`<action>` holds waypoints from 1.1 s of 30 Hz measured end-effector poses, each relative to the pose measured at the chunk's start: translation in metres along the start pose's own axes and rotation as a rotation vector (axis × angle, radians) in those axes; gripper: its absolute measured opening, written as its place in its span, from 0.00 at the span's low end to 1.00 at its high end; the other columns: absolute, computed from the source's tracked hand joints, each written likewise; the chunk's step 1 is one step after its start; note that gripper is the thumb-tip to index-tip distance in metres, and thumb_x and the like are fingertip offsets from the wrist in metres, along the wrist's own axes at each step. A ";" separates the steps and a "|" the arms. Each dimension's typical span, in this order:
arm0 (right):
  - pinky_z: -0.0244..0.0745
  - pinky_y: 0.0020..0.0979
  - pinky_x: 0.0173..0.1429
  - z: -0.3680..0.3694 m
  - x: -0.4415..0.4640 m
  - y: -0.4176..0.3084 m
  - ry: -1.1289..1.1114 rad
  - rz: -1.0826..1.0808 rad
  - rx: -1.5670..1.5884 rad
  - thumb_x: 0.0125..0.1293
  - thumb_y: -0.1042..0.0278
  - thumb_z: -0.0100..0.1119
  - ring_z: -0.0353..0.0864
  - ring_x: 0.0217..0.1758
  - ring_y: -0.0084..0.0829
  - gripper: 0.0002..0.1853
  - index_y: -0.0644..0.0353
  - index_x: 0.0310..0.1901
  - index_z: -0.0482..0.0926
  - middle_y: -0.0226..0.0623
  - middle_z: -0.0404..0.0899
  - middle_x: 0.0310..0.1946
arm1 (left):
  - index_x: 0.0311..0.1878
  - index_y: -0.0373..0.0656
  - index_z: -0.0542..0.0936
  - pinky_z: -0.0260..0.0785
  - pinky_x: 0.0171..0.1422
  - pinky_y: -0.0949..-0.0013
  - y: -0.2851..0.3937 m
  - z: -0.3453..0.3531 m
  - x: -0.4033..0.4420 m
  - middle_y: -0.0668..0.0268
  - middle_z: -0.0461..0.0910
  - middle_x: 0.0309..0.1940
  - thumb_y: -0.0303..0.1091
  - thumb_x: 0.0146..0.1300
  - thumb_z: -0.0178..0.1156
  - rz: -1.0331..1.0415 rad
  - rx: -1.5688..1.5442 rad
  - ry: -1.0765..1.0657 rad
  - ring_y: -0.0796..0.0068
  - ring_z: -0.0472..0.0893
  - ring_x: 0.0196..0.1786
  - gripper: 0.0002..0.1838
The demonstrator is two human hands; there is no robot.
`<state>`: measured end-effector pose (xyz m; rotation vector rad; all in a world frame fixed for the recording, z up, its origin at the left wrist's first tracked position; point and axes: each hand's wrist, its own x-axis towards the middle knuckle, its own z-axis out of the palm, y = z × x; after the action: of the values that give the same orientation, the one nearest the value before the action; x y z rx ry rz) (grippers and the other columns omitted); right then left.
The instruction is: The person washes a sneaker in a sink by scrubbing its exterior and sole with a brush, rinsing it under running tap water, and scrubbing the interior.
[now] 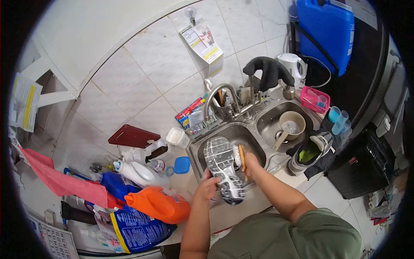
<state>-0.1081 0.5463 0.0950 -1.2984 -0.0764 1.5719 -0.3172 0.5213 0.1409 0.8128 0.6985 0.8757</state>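
My left hand (207,186) is closed round the edge of a shoe (221,159), near its lower end. The shoe's grey and white sole, wet or soapy, faces up over the left sink basin (258,152). My right hand (252,165) grips a wooden-backed scrub brush (243,159). Its white bristles point at the side of the shoe and seem to touch it. A second shoe (308,154) with a green insole stands on the counter right of the sink.
A beige dipper (292,123) rests in the right basin. The faucet (217,93) arches behind the left basin. Left on the counter are an orange jug (159,203), a white bottle (140,172) and a blue lid (182,165). A pink basket (314,99) stands at the right.
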 end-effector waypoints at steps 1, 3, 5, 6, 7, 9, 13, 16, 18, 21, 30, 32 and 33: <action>0.57 0.35 0.13 0.009 -0.010 -0.001 -0.033 -0.055 -0.038 0.72 0.36 0.50 0.70 0.14 0.30 0.28 0.56 0.30 0.79 0.34 0.74 0.18 | 0.66 0.38 0.68 0.75 0.59 0.61 0.000 0.000 0.004 0.61 0.81 0.53 0.24 0.53 0.69 -0.014 0.047 0.028 0.63 0.82 0.53 0.36; 0.63 0.37 0.20 0.020 -0.023 -0.009 0.002 -0.288 -0.174 0.71 0.36 0.52 0.74 0.18 0.32 0.31 0.59 0.27 0.80 0.39 0.76 0.17 | 0.65 0.41 0.67 0.74 0.61 0.60 0.017 0.020 0.006 0.60 0.81 0.53 0.18 0.52 0.71 -0.118 0.026 0.153 0.63 0.82 0.54 0.37; 0.68 0.38 0.27 0.027 -0.015 -0.016 0.134 -0.662 -0.358 0.69 0.35 0.53 0.77 0.20 0.35 0.32 0.62 0.26 0.82 0.42 0.77 0.16 | 0.64 0.41 0.68 0.74 0.60 0.60 0.014 0.021 0.007 0.60 0.81 0.53 0.16 0.52 0.70 -0.035 -0.039 0.165 0.63 0.82 0.54 0.35; 0.69 0.37 0.30 0.026 -0.016 -0.024 0.156 -0.721 -0.452 0.69 0.35 0.53 0.78 0.22 0.35 0.33 0.62 0.26 0.83 0.43 0.77 0.16 | 0.64 0.41 0.69 0.75 0.60 0.60 0.011 0.021 0.007 0.60 0.81 0.52 0.15 0.52 0.69 0.003 -0.069 0.168 0.63 0.82 0.54 0.35; 0.70 0.37 0.32 0.020 -0.018 -0.037 0.184 -0.779 -0.545 0.68 0.35 0.54 0.79 0.23 0.35 0.33 0.62 0.26 0.83 0.44 0.77 0.17 | 0.63 0.39 0.72 0.76 0.58 0.52 0.003 0.017 0.008 0.57 0.82 0.52 0.16 0.54 0.67 0.137 0.008 0.131 0.59 0.82 0.55 0.31; 0.71 0.39 0.34 0.007 -0.017 -0.054 0.247 -0.792 -0.669 0.67 0.34 0.55 0.80 0.24 0.38 0.31 0.58 0.28 0.85 0.41 0.78 0.18 | 0.62 0.40 0.72 0.76 0.58 0.52 0.000 0.016 0.005 0.57 0.82 0.52 0.15 0.54 0.67 0.146 -0.031 0.164 0.59 0.82 0.55 0.30; 0.72 0.40 0.32 0.021 -0.050 -0.048 0.238 -0.960 -0.844 0.66 0.40 0.57 0.79 0.24 0.45 0.26 0.55 0.24 0.83 0.41 0.79 0.20 | 0.60 0.41 0.75 0.76 0.59 0.51 0.033 0.022 -0.004 0.58 0.82 0.52 0.29 0.62 0.65 -0.032 -0.259 0.197 0.59 0.82 0.54 0.23; 0.71 0.40 0.28 0.026 -0.050 -0.040 0.189 -1.345 -0.788 0.68 0.46 0.56 0.79 0.23 0.45 0.24 0.56 0.21 0.81 0.39 0.79 0.20 | 0.59 0.41 0.77 0.76 0.59 0.51 0.044 0.023 -0.006 0.59 0.83 0.53 0.41 0.67 0.63 -0.078 -0.270 0.184 0.60 0.83 0.54 0.21; 0.69 0.39 0.25 0.025 -0.051 -0.052 0.227 -1.379 -0.905 0.68 0.51 0.56 0.78 0.22 0.46 0.23 0.56 0.18 0.78 0.38 0.78 0.19 | 0.59 0.41 0.76 0.76 0.58 0.52 0.042 0.019 -0.004 0.60 0.83 0.53 0.40 0.66 0.64 -0.038 -0.228 0.204 0.61 0.83 0.54 0.21; 0.69 0.43 0.24 0.027 -0.050 -0.059 0.164 -1.259 -0.825 0.67 0.50 0.57 0.79 0.20 0.43 0.21 0.51 0.18 0.78 0.36 0.78 0.19 | 0.59 0.42 0.77 0.76 0.57 0.55 0.037 0.019 -0.001 0.60 0.83 0.51 0.38 0.66 0.65 0.014 -0.226 0.318 0.62 0.83 0.52 0.21; 0.69 0.37 0.21 0.030 -0.046 -0.051 0.013 -1.909 -1.016 0.58 0.61 0.64 0.78 0.18 0.35 0.12 0.50 0.19 0.77 0.31 0.77 0.17 | 0.57 0.38 0.77 0.79 0.52 0.60 0.043 0.044 -0.010 0.60 0.83 0.50 0.30 0.65 0.65 0.126 -0.011 0.381 0.66 0.84 0.49 0.19; 0.71 0.37 0.22 0.048 -0.090 -0.044 -0.352 -1.990 -1.015 0.59 0.63 0.63 0.78 0.18 0.36 0.11 0.48 0.19 0.79 0.32 0.78 0.16 | 0.59 0.39 0.76 0.79 0.53 0.59 0.036 0.043 -0.007 0.60 0.82 0.51 0.29 0.66 0.64 0.123 0.007 0.415 0.66 0.84 0.50 0.19; 0.71 0.38 0.25 0.048 -0.073 -0.037 -0.305 -1.970 -0.950 0.59 0.62 0.63 0.78 0.19 0.35 0.11 0.46 0.19 0.79 0.30 0.78 0.17 | 0.59 0.40 0.76 0.79 0.53 0.59 0.036 0.040 -0.007 0.61 0.82 0.51 0.29 0.66 0.64 0.110 0.005 0.424 0.66 0.84 0.50 0.19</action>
<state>-0.1297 0.5359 0.1873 -0.8028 -1.8098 -0.1586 -0.3024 0.5170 0.1928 0.6798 1.0331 1.1633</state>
